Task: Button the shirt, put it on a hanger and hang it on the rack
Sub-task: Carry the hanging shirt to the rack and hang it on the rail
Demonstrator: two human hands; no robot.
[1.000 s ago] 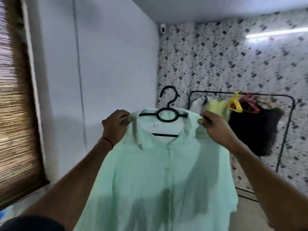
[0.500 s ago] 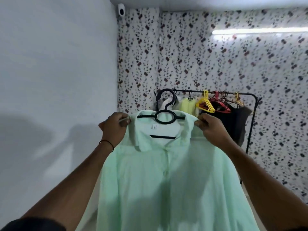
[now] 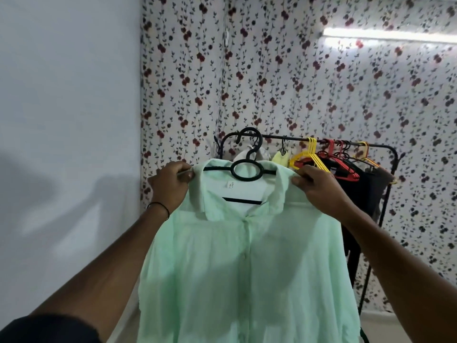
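Here, the mint-green shirt (image 3: 237, 263), buttoned on a black hanger (image 3: 247, 169), fills the lower centre of the frame. The left hand (image 3: 170, 186) and right hand (image 3: 319, 191) each grasp a shoulder, fingers curled round the cloth. Behind, right of centre, stands the rack (image 3: 291, 139) with yellow hangers (image 3: 309, 157), red hangers (image 3: 338, 164) and dark clothes (image 3: 366, 189).

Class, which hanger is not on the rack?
The black hanger inside the mint shirt held by left hand and right hand; yellow hangers and red hangers hang on the rack.
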